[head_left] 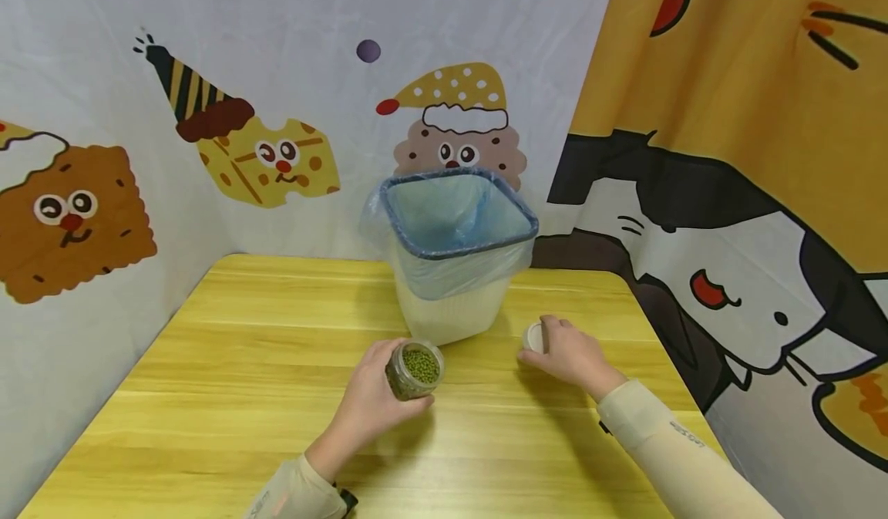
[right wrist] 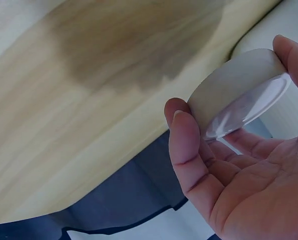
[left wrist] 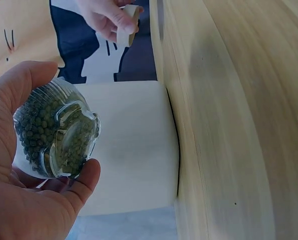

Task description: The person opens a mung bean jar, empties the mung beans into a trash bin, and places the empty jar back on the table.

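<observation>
My left hand [head_left: 371, 399] grips a clear jar [head_left: 415, 369] filled with small green beans [head_left: 421, 365]. Its mouth is uncovered and tilts toward the head camera. In the left wrist view, the jar [left wrist: 53, 130] sits between thumb and fingers, its clear ridged base showing. My right hand [head_left: 572, 355] holds a round white lid [head_left: 533, 338] by the rim, off to the right of the jar. The lid [right wrist: 239, 90] is pinched between thumb and fingertips in the right wrist view. Both hands are above the table, apart from each other.
A white bin [head_left: 454, 315] with a blue rim and a clear bag liner stands at the back of the wooden table [head_left: 277, 311], just beyond both hands. Cartoon-printed curtains [head_left: 298, 25] hang behind and beside the table.
</observation>
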A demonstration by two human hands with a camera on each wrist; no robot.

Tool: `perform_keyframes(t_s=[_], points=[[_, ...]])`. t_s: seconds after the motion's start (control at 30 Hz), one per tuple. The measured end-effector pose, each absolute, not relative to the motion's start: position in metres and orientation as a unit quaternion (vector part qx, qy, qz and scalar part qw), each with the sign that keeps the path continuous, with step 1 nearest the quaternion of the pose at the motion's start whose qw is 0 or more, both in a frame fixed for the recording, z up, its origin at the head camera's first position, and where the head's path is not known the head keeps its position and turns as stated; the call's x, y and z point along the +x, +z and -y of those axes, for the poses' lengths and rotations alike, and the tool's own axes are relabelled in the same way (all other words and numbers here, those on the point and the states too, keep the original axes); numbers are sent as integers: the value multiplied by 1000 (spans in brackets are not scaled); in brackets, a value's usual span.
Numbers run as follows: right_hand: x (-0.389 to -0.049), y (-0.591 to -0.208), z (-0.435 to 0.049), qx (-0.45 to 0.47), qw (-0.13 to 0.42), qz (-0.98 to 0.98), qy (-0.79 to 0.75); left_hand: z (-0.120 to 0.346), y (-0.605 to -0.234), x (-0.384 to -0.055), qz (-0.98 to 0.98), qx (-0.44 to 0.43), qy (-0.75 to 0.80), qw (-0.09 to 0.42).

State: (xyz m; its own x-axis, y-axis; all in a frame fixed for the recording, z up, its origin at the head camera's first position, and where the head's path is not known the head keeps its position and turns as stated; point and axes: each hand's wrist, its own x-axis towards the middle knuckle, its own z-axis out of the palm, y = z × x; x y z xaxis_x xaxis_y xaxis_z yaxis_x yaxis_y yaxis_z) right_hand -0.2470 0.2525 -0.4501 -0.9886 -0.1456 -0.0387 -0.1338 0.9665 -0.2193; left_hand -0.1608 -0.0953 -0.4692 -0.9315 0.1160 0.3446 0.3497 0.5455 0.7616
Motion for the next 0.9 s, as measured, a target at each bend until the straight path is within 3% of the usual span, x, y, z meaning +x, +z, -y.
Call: perform_keyframes(t_s=[0.9], points=[[-238,-468,-275,-30,70,-993,-88,95,-474,-160,869,-128,-459,128]])
